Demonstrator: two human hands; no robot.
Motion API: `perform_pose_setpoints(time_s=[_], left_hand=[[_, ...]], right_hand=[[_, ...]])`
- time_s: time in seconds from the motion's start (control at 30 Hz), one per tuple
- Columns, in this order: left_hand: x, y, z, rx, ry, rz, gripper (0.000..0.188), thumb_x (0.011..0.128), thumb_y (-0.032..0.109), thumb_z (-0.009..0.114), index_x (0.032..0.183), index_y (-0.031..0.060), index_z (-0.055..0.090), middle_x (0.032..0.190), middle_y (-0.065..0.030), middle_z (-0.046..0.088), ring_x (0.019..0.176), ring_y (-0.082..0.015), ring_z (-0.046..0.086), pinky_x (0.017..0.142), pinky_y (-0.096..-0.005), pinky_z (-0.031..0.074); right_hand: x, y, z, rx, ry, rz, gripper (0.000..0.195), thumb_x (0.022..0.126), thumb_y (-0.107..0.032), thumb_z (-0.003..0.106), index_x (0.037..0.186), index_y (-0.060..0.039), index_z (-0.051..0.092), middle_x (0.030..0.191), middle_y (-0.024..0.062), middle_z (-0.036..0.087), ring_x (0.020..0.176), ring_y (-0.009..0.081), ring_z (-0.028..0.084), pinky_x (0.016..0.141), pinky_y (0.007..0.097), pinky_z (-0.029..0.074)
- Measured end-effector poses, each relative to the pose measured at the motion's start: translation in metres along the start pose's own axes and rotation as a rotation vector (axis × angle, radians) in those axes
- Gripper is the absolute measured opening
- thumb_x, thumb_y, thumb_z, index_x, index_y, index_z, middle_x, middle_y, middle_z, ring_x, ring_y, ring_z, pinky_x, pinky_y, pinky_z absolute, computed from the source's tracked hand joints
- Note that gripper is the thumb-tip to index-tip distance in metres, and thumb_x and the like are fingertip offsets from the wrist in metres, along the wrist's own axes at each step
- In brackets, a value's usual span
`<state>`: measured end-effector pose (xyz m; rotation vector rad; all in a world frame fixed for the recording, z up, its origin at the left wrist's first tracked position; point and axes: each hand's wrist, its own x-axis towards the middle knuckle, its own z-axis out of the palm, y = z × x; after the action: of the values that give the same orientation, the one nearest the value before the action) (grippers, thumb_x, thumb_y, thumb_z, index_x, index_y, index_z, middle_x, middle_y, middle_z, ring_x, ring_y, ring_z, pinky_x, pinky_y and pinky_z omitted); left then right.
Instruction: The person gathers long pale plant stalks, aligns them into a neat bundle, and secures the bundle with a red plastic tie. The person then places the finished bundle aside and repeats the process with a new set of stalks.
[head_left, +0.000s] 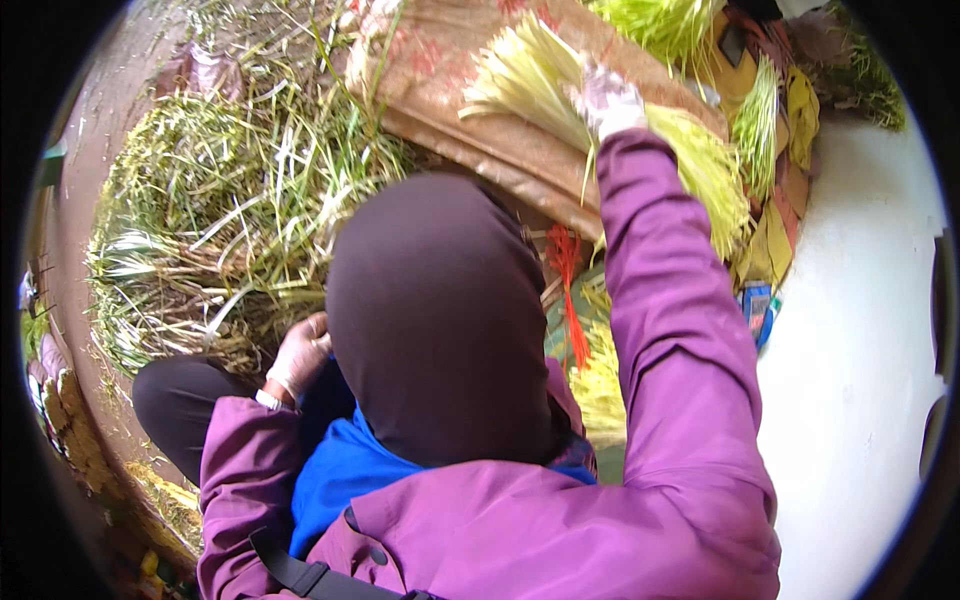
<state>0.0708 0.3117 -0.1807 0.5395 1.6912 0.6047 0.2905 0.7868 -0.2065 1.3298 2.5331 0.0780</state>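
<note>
My right hand (611, 97), in a thin whitish glove, grips a bunch of pale yellow blanched leaves (529, 79), probably chives, over a brown sheet-covered board (450, 90). Beside the right wrist lies a second yellow bunch (694, 165). Low on the left, my left hand (301, 356), also gloved, is held near the bent knee (187, 394) with its fingers curled. A dark hooded head (439, 315) covers its fingertips, so whether it holds anything cannot be seen. Red ties (568, 277) hang below the board's near edge.
A large heap of green and dry leaf trimmings (232, 202) fills the left side. Further bunches (660, 26) lie at the top right, with a thin bunch (756, 124) near yellow cloth (802, 112). A blue packet (756, 304) sits by the white surface (855, 337) on the right.
</note>
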Motion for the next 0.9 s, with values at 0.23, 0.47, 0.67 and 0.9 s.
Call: perform_pose_setpoints(time_s=[0.23, 0.47, 0.67, 0.9], left_hand=[[0.02, -0.081, -0.021, 1.517, -0.022, 0.748, 0.03, 0.098, 0.015, 0.048, 0.122, 0.0014, 0.061, 0.13, -0.0111, 0.06, 0.114, -0.0211, 0.057, 0.099, -0.0333, 0.044], [0.027, -0.122, -0.032, 1.215, -0.037, 0.531, 0.036, 0.1, 0.014, 0.04, 0.133, 0.0053, 0.053, 0.143, -0.01, 0.049, 0.128, -0.0221, 0.047, 0.108, -0.032, 0.038], [0.029, -0.114, -0.025, 1.468, -0.02, 0.693, 0.038, 0.1, 0.014, 0.04, 0.135, 0.0057, 0.052, 0.144, -0.0104, 0.048, 0.129, -0.0215, 0.046, 0.109, -0.0314, 0.037], [-0.001, -0.057, -0.011, 0.737, -0.09, 0.208, 0.033, 0.099, 0.018, 0.044, 0.125, 0.0047, 0.059, 0.132, -0.0115, 0.058, 0.122, -0.0235, 0.052, 0.103, -0.0323, 0.041]], right_hand=[[-0.019, 0.016, -0.02, 0.25, 0.032, -0.023, 0.088, 0.086, -0.071, 0.045, 0.148, -0.009, 0.036, 0.146, 0.0209, 0.043, 0.133, 0.0386, 0.043, 0.111, 0.045, 0.033], [-0.115, 0.032, -0.026, 0.379, 0.361, -0.167, 0.052, 0.094, -0.044, 0.056, 0.13, -0.0065, 0.055, 0.113, 0.0148, 0.066, 0.107, 0.0293, 0.062, 0.095, 0.0401, 0.049], [-0.247, -0.004, 0.087, 0.548, -0.417, -0.006, 0.048, 0.088, -0.049, 0.062, 0.109, -0.006, 0.065, 0.1, 0.0188, 0.068, 0.1, 0.0349, 0.064, 0.086, 0.0447, 0.05], [-0.288, -0.016, 0.189, 0.358, -0.525, 0.374, 0.041, 0.086, -0.041, 0.062, 0.11, -0.008, 0.067, 0.108, 0.0172, 0.069, 0.102, 0.0355, 0.066, 0.088, 0.0452, 0.051]])
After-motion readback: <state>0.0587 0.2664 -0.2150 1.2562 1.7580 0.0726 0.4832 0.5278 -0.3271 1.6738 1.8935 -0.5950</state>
